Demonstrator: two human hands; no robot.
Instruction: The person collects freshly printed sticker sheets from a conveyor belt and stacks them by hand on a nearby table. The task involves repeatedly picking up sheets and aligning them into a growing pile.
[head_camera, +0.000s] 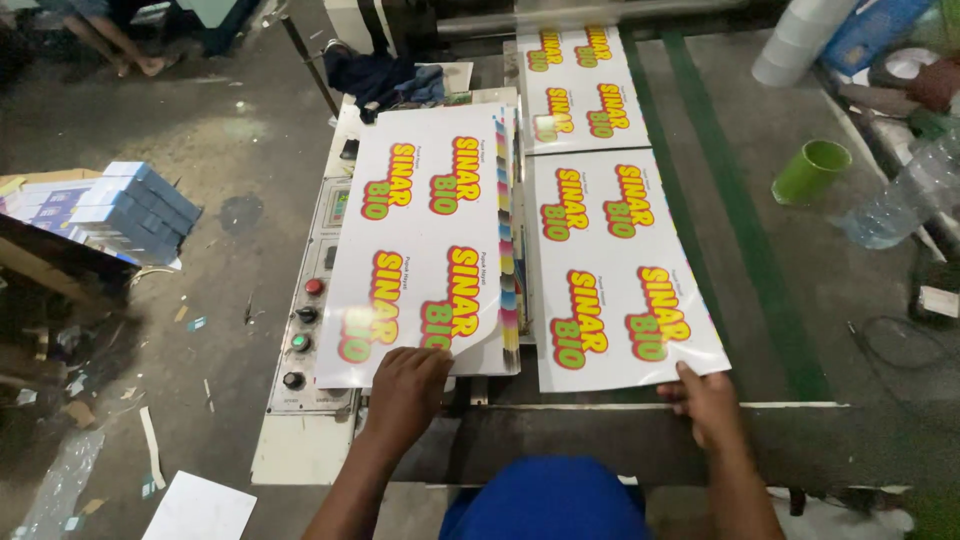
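— Where are the two hands?

— Both sit at the near edge of the machine worktop (780, 300), a grey bed with green bands running far to near. The left hand (405, 390) lies palm down on the near edge of the stack of glossy white printed sheets (425, 250), each bearing red-and-yellow lettering with green outlines. Its fingers are spread flat, pressing the top sheet, whose near right corner curls upward just beside them.

— And the right?

— The right hand (705, 400) has its grip pinched on the near right corner of a single glossy white printed sheet (615, 270) lying flat on the bed, just right of the stack. Thumb on top; the other fingers are hidden beneath.

— Anything further along?

— A third printed sheet of the same kind (580, 85) lies beyond it, towards the far end, its near edge meeting the single sheet's far edge.

— What surrounds them?

— Left of the stack is a pale control panel (305, 330) with a red button, a green one and two black ones in a column. On the far right of the bed a green plastic cup (810, 170) lies tipped, and a clear plastic bottle (900, 205) sits near it. On the floor to the left, a pile of blue cartons (125, 210) rests on brown cardboard.
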